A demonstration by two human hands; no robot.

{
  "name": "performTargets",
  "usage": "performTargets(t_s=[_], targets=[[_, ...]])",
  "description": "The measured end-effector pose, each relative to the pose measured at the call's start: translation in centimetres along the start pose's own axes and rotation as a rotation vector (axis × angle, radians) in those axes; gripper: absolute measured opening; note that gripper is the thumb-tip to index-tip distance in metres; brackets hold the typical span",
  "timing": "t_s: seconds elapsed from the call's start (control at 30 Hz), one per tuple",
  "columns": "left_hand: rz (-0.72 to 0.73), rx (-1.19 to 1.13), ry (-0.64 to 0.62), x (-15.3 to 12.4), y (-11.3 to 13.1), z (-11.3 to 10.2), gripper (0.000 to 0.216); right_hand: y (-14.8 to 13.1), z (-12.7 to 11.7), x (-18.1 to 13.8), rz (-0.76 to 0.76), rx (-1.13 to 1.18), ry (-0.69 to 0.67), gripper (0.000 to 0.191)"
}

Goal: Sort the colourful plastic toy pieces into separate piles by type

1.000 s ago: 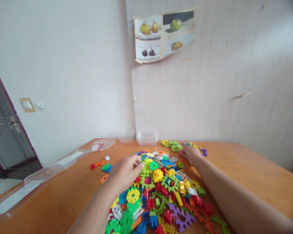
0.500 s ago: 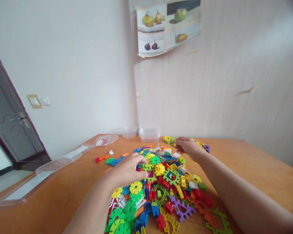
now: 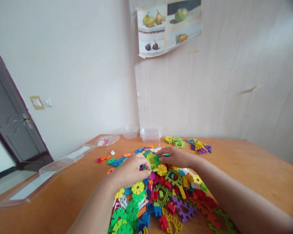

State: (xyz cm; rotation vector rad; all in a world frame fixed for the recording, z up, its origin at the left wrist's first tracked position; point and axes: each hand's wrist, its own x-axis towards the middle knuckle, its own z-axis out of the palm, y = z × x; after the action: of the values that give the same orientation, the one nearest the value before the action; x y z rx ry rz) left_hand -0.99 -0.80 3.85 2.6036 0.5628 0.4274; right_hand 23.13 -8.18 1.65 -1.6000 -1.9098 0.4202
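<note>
My left hand [image 3: 134, 169] is over the left side of a heap of mixed plastic building pieces. Its thumb and forefinger are closed on a lime-green toothed building piece [image 3: 153, 169]. My right hand [image 3: 177, 157] reaches over the back of the heap, fingers stretched out and parted, beside a green notched disc [image 3: 157, 160]. Whether it touches the disc I cannot tell. Around the hands lie a yellow gear-like piece [image 3: 162, 169], a yellow notched disc [image 3: 137, 188], red blocks [image 3: 154, 195] and a purple toothed triangle [image 3: 184, 208].
At the back of the wooden table [image 3: 234, 162] lie a lime-green and yellow group of toothed pieces [image 3: 178, 142] and a yellow and purple group [image 3: 200, 147]. A clear round bowl [image 3: 131, 132] and clear box [image 3: 150, 135] stand by the wall. Clear lids [image 3: 70, 159] line the left edge.
My right hand has come back from the lime-green group at the rear, moving left and nearer to the heap. My left hand has barely moved and now pinches the lime-green piece.
</note>
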Motion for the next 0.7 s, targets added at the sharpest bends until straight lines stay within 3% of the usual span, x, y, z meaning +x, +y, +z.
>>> performTargets(t_s=[0.2, 0.4, 0.53, 0.7], targets=[[-0.211, -0.349, 0.083, 0.0, 0.6, -1.1, 0.03, -1.8, -0.3, -0.2, -0.05, 0.058, -0.129, 0.018], [-0.286, -0.459, 0.214, 0.4, 0.0, -0.6, 0.033, -3.2, -0.5, -0.2, 0.143, 0.341, -0.004, 0.024], [-0.24, -0.548, 0.257, 0.7, 0.0, -0.3, 0.031, -3.3, -0.4, 0.0, 0.206, 0.646, -0.014, 0.034], [-0.115, -0.629, 0.261, 1.1, 0.1, 0.0, 0.03, -3.2, -0.1, 0.3, 0.22, 1.002, -0.01, 0.025]])
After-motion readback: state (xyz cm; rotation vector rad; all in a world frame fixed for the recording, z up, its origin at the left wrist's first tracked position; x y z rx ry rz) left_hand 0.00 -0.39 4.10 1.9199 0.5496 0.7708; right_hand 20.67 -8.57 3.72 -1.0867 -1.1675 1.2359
